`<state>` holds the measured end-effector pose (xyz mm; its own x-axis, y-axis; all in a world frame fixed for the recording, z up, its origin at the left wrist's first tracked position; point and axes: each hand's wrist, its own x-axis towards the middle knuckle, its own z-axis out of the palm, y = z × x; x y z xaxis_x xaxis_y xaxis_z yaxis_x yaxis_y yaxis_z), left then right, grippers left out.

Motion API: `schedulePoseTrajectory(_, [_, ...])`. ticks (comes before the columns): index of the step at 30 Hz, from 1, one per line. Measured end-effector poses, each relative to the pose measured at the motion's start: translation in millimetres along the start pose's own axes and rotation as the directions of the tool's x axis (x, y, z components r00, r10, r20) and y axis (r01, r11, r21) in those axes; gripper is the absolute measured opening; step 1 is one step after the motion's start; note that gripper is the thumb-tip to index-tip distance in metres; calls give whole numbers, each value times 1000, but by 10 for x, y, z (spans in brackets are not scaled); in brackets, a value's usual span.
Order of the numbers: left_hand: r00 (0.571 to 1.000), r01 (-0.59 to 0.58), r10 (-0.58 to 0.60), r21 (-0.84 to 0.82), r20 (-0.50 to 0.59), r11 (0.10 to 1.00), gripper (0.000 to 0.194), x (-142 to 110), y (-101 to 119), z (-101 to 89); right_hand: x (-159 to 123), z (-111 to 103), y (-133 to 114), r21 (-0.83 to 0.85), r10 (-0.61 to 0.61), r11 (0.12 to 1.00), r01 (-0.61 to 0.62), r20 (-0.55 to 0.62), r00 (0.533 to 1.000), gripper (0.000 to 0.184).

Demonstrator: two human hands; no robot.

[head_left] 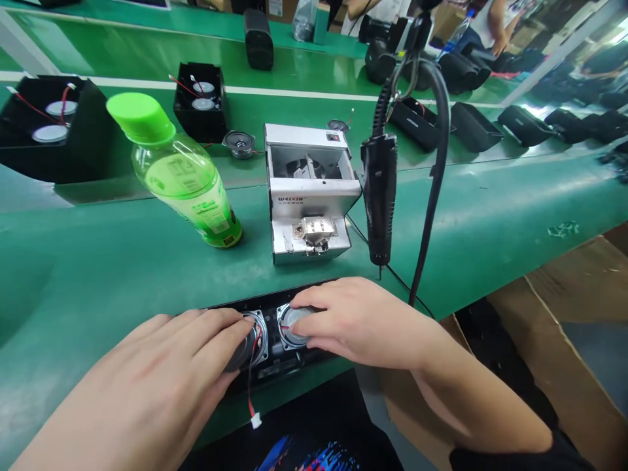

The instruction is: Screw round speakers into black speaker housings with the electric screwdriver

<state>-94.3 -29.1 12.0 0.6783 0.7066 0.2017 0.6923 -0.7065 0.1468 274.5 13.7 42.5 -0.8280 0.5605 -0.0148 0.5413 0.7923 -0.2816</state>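
Note:
A black speaker housing [275,307] lies at the near edge of the green bench, with two round silver speaker drivers set in it. My left hand [161,373] rests on the left driver [255,340], fingers together and pressing down on it. My right hand [358,320] covers the right driver [294,325], its fingertips pinched around the rim. A red and black wire with a white plug [255,422] hangs from the left driver over the bench edge.
A silver screw feeder [309,196] stands behind the housing, a green-capped bottle [181,173] to its left. A black electric screwdriver [379,190] hangs on a cable to the right. Black trays with drivers [201,98] and other housings sit on the conveyor. Cardboard boxes [564,327] stand at right.

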Motion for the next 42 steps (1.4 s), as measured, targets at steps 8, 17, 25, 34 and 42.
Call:
schedulePoseTrajectory(8, [997,-74,74,3,26,997,41,57,-64,78,23,-76,-42,2,6,1000,-6,45,999,21])
schedulePoseTrajectory(17, [997,-78,77,23,31,997,38,-39,-141,108,17,-62,-42,34,39,999,-41,52,998,26])
schedulePoseTrajectory(25, [996,-87,86,-38,-28,995,36,29,-146,147,-1,-9,-37,56,33,998,-33,9,999,20])
schedulePoseTrajectory(34, [996,-87,85,-75,-38,993,36,37,-147,148,-2,-25,-23,57,31,998,-32,14,999,17])
schedulePoseTrajectory(42, [999,-44,42,-74,-34,996,37,4,-123,163,11,-35,-26,64,26,998,-27,31,999,21])
